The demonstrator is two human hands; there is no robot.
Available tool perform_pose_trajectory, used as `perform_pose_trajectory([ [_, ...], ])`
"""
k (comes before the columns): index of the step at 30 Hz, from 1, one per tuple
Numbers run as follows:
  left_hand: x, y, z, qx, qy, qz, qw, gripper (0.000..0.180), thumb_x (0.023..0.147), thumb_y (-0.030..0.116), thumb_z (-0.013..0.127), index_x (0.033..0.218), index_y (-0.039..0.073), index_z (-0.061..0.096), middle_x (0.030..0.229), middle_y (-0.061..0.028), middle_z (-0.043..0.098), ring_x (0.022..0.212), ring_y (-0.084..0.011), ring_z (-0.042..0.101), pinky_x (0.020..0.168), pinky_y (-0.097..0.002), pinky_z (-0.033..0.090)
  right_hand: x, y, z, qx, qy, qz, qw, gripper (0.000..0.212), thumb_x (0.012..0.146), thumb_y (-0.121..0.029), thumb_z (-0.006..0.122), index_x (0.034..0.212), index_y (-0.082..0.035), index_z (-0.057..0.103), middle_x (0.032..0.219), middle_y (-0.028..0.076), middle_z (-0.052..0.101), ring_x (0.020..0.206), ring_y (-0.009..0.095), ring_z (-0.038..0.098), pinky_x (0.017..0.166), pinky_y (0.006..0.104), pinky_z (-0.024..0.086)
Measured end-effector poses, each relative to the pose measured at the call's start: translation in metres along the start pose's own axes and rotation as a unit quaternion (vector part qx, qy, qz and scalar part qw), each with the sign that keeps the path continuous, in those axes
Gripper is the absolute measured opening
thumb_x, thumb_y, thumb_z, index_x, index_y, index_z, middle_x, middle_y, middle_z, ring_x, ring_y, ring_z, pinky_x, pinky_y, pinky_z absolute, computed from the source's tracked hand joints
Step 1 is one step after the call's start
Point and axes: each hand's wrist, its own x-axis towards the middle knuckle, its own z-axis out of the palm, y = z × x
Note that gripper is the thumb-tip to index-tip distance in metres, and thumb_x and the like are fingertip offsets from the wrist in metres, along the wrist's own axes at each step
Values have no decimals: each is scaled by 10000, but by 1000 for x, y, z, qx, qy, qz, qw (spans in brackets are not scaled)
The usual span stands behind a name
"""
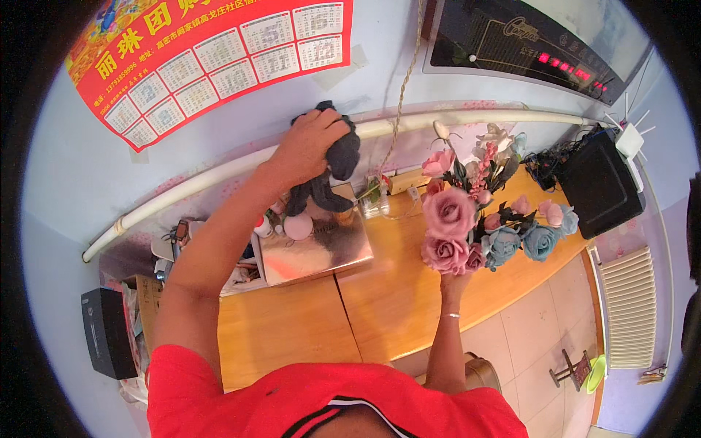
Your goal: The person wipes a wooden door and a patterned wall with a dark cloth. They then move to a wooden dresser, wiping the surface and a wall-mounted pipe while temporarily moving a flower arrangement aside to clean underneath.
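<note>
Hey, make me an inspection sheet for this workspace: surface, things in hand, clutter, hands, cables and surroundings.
Surface: wooden table, crossed by a dark seam.
Job's things: dark cloth; bunch of pink and blue flowers.
Clutter: shiny box; beside it, an open box of mixed small items, too jumbled to tell.
Hands: left hand grips the cloth; right hand holds the flowers from below, fingers mostly hidden.
Cables: dark tangle beside a black case; twisted cord hanging along the wall.
Surroundings: red calendar and white pipe on the wall; cream radiator; small stool on the tiled floor.
</note>
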Motion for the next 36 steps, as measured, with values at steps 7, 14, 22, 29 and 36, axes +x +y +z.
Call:
perform_pose_trajectory([
  [7,61,19,32,5,18,39,999,537,602,-43,684,1119,67,590,1082,-125,539,1046,-353,533,908,-425,460,-52,-38,6,-70,-26,34,997,292,897,-140,679,1103,45,587,928,131,628,854,227,592,781,333,484],
  [14,8,-10,8,-19,-12,45,999,464,636,-80,635,1072,71,587,1082,-107,547,1056,-348,536,907,-419,463,-20,-47,159,154,-249,204,934,112,921,-137,630,902,-28,609,704,27,581,593,96,567,551,257,463],
  [22,-87,-39,-63,36,-28,-45,998,619,601,-131,626,1190,56,584,1278,-164,545,1162,-392,516,1011,-427,431,38,11,279,-25,-219,231,948,258,806,-208,682,724,34,654,640,90,637,488,178,587,482,345,465],
  [29,-145,-61,-85,31,20,-139,990,575,639,-101,650,1195,33,588,1310,-194,540,1229,-411,490,1055,-459,392,22,6,271,-56,-214,146,964,220,772,-160,630,739,57,639,670,149,641,582,168,598,531,359,462],
  [36,-83,-31,-43,22,36,-131,990,602,615,-86,651,1195,52,575,1263,-188,551,1201,-409,507,1045,-451,405,1,-60,220,16,-302,167,938,185,805,-122,615,849,57,637,753,123,649,687,176,602,601,343,475],
])
